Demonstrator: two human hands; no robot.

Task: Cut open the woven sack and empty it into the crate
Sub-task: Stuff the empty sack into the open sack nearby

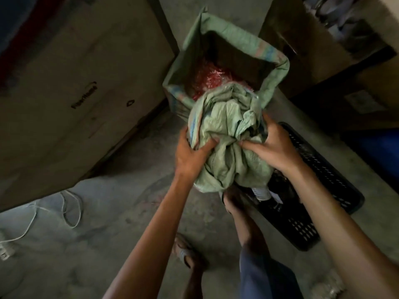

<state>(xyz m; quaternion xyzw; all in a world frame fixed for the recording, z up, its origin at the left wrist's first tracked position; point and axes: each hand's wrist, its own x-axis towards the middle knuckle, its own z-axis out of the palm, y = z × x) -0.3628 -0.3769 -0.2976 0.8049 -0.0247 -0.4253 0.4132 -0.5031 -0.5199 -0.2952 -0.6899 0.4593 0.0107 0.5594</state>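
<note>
Concrete floor (pixel 133 212), dusty and dim, runs under my feet at the bottom of the frame. My left hand (pixel 192 155) and right hand (pixel 271 145) are both clenched into the bunched green woven sack (pixel 226 143) at centre frame, held above the black crate (pixel 319 182) at lower right (dark things lie inside, too dim to name). Beyond, at upper centre, a sack-lined box (pixel 224 50) holds red and white bits (pixel 207 79).
</note>
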